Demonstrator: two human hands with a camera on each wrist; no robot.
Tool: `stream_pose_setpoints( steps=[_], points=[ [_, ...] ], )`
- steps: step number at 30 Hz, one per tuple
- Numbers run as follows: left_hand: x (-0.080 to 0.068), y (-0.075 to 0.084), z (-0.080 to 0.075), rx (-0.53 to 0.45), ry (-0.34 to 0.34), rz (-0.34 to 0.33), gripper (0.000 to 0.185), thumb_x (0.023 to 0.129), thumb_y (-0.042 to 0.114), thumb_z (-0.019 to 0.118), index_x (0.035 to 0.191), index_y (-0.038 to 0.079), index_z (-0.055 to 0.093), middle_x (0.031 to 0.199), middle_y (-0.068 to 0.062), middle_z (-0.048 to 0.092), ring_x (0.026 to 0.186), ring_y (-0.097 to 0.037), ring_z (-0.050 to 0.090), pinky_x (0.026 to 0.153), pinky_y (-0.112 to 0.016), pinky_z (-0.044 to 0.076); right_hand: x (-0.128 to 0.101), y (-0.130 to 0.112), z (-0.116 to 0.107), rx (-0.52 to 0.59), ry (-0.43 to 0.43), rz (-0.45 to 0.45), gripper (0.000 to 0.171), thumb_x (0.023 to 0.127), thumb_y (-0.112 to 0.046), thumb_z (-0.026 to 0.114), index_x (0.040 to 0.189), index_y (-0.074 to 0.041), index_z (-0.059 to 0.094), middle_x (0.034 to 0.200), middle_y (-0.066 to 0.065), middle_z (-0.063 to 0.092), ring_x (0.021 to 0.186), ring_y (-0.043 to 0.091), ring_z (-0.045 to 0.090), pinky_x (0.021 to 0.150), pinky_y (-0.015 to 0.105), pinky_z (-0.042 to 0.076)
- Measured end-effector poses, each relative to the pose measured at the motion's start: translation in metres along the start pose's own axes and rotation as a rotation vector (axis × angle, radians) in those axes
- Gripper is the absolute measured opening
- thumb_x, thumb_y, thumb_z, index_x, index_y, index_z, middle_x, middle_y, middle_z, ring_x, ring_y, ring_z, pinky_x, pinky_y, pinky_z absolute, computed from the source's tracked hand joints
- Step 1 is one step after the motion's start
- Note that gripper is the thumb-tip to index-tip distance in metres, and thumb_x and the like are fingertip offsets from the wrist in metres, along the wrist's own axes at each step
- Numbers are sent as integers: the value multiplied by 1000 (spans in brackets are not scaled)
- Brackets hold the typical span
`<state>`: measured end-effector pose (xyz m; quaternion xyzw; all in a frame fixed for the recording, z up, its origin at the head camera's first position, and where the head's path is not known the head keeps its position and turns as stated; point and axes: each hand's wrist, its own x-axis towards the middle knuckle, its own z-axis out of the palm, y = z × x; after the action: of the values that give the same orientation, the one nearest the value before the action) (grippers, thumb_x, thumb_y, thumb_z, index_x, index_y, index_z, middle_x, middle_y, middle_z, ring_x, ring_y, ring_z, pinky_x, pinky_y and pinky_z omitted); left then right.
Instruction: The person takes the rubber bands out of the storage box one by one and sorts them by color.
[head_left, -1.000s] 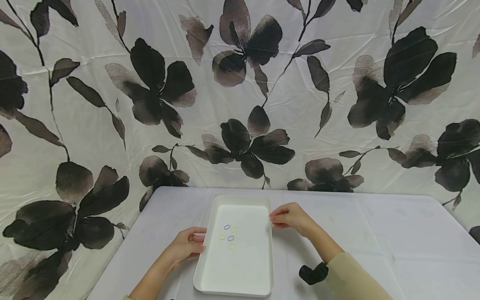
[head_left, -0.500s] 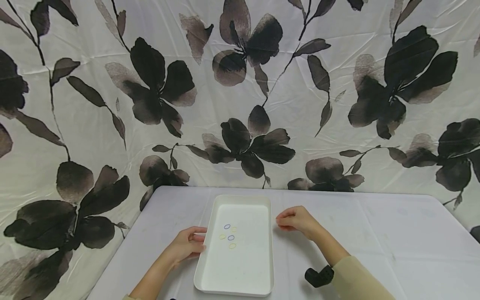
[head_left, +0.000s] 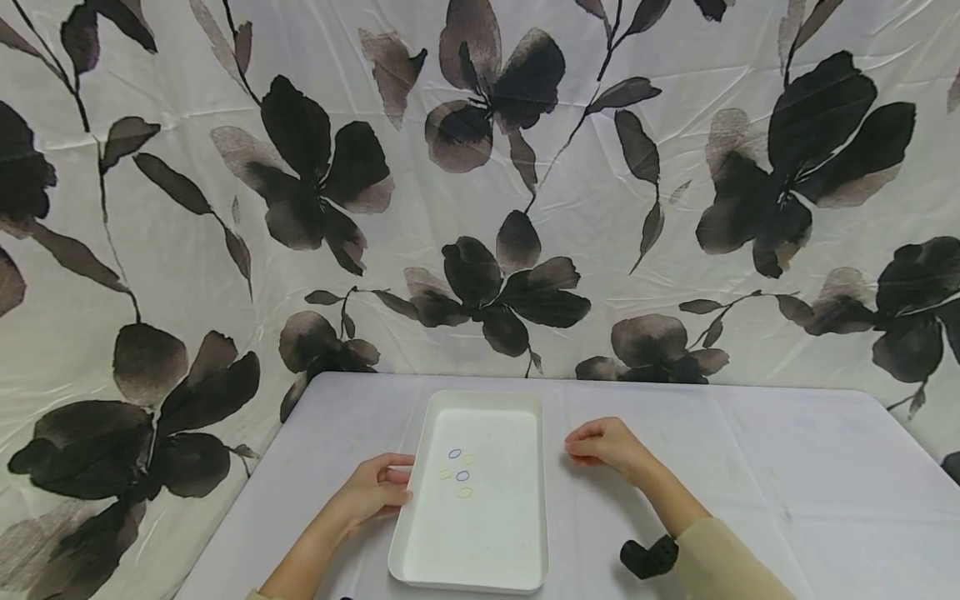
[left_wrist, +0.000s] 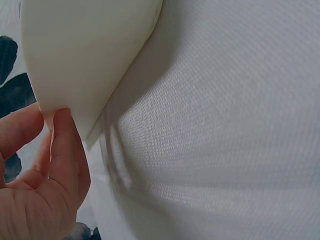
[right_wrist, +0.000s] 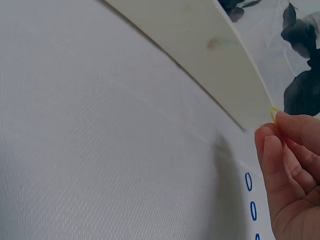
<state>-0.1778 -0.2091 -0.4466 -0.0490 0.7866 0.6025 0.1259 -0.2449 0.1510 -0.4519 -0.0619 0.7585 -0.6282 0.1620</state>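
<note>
A white tray (head_left: 480, 398) lies on the table with several small blue and yellow elastic bands (head_left: 459, 475) in its far half. My left hand (head_left: 400, 482) grips the tray's left rim; the left wrist view shows thumb and finger (left_wrist: 62, 145) pinching the tray's edge (left_wrist: 85, 50). My right hand (head_left: 573, 448) hovers over the cloth just right of the tray, apart from it. In the right wrist view its fingertips (right_wrist: 274, 135) pinch a small yellow band (right_wrist: 273, 113) beside the tray wall (right_wrist: 210, 55). Blue bands (right_wrist: 248, 181) lie on the cloth under that hand.
The table (head_left: 750, 467) wears a light grey cloth. A black wrist-camera mount (head_left: 648, 557) sits on my right forearm. A white sheet with dark flowers (head_left: 480, 208) hangs close behind the table's far edge and down its left side.
My right hand has drawn away from the tray's right rim, moving right and slightly toward me. The left hand and the tray have not moved.
</note>
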Motion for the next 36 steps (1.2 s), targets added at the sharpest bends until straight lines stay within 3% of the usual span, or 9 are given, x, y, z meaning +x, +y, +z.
stream_pose_setpoints(
  steps=[7, 16, 24, 36],
  points=[
    [0, -1, 0, 3, 8, -9, 55, 75, -10, 65, 127, -8, 47, 99, -16, 58, 81, -21, 61, 69, -36, 54, -3, 12, -11, 29, -3, -13, 21, 82, 1, 65, 95, 18, 62, 80, 8, 67, 66, 11, 61, 63, 25, 54],
    [-1, 0, 0, -12, -19, 3, 56, 75, -11, 65, 127, -9, 45, 99, -17, 58, 82, -22, 61, 71, -36, 54, -5, 21, -15, 54, 2, 51, 16, 83, 2, 64, 92, 15, 63, 73, 6, 66, 60, 10, 61, 57, 21, 53],
    [-2, 2, -1, -3, -15, 4, 57, 75, -12, 65, 128, -9, 45, 99, -17, 58, 81, -22, 61, 70, -36, 54, -2, 19, -10, -47, 44, 79, 12, 80, 2, 67, 87, 12, 65, 67, 4, 64, 55, 8, 58, 53, 20, 51],
    [-1, -1, -1, -10, -27, 10, 58, 75, -12, 65, 128, -10, 44, 99, -18, 58, 82, -22, 61, 71, -37, 54, -3, 12, -7, -168, 25, 67, 11, 78, 3, 69, 82, 12, 66, 60, 1, 61, 50, 8, 54, 48, 19, 48]
  ],
)
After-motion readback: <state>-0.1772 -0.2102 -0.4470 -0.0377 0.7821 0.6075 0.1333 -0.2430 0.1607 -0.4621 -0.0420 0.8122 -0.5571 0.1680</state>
